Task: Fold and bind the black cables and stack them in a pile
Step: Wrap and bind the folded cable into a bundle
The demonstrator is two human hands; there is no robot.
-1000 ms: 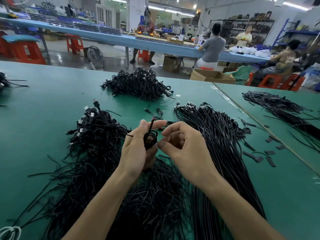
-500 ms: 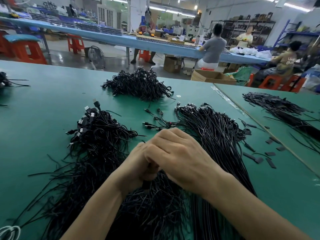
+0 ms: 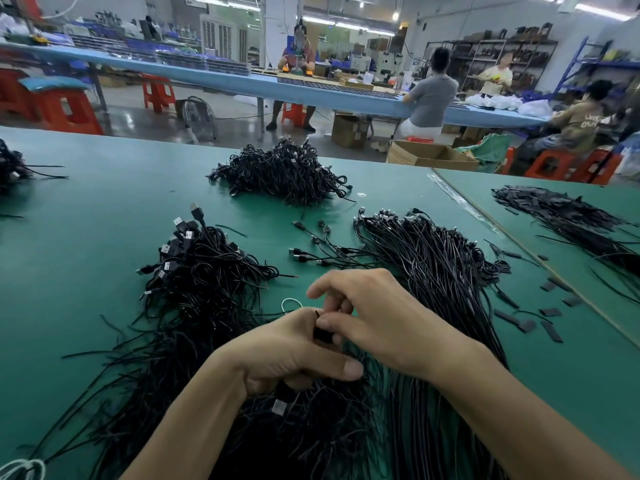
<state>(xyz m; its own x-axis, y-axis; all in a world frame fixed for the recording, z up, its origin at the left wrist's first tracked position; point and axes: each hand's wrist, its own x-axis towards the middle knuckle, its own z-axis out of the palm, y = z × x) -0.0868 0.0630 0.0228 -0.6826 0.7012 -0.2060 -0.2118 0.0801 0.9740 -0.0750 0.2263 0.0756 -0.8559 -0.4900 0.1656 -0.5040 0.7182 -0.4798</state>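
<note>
Left hand (image 3: 294,351) and right hand (image 3: 377,317) together pinch one cable (image 3: 322,333) above the tabletop (image 3: 86,237); the box's (image 3: 429,155) contents are hidden.

We see black cables (image 3: 433,271) heaped on our plain green table (image 3: 86,271); a white loop (image 3: 291,299) lies near its middle. Past the far edge stand red stools (image 3: 65,112), a blue bench (image 3: 242,83) and brown boxes (image 3: 433,157).
</note>
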